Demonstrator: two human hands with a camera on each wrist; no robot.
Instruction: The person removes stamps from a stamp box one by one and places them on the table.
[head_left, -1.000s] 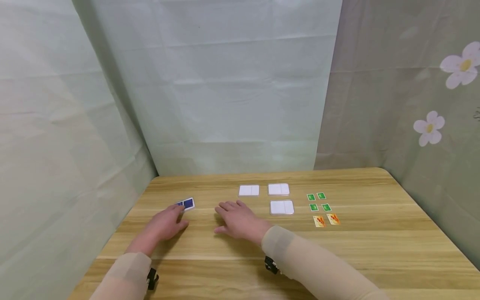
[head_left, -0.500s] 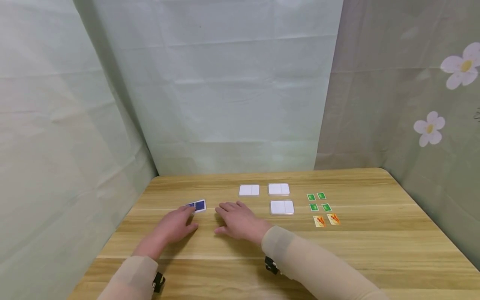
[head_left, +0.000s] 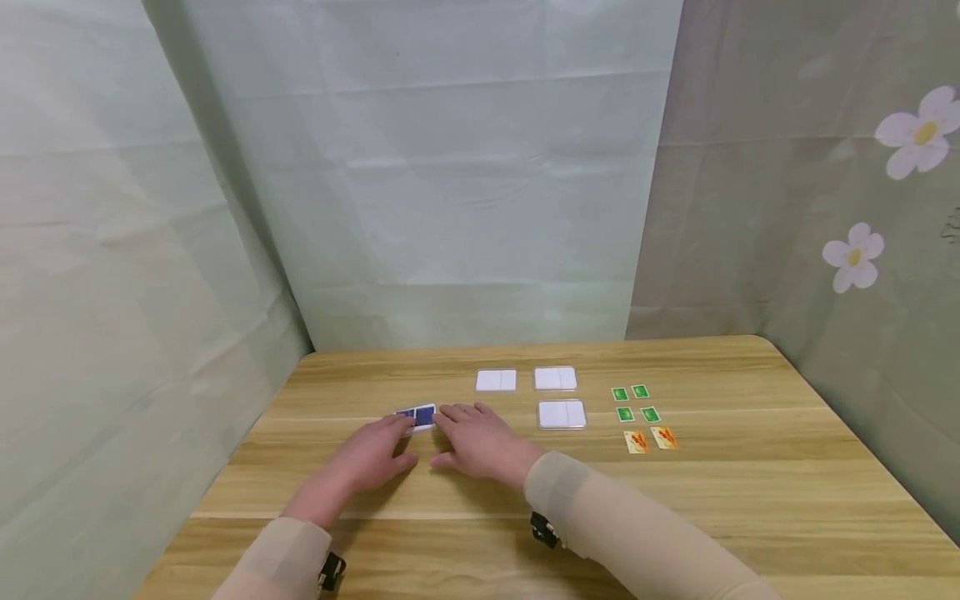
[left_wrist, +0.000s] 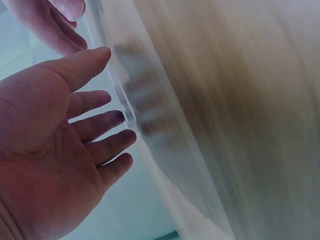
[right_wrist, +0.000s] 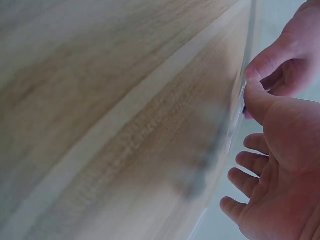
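A flat clear-edged plastic case [head_left: 426, 414] with dark blue panels lies on the wooden table [head_left: 465, 554], left of centre. My left hand [head_left: 369, 456] rests its extended fingertips on it, covering its left part. In the left wrist view, the clear edge of the case [left_wrist: 128, 118] shows at those fingertips. Just to the right, my right hand [head_left: 480, 443] is held palm down, fingers extended, its fingertips right at the case's right end. The right wrist view shows the thumb of this hand near the left hand [right_wrist: 295, 50].
Behind and right of my hands lie three flat clear cases with white two-part faces: one at the left [head_left: 496, 380], one at the back [head_left: 555, 378], one nearer [head_left: 562, 414]. Farther right are several small green squares [head_left: 626, 414] and two orange-and-yellow ones [head_left: 636, 442]. Curtains [head_left: 465, 183] surround the table.
My left hand has slid the blue case rightward across the table, up to the right hand's fingertips. The right hand has stayed in nearly the same place.
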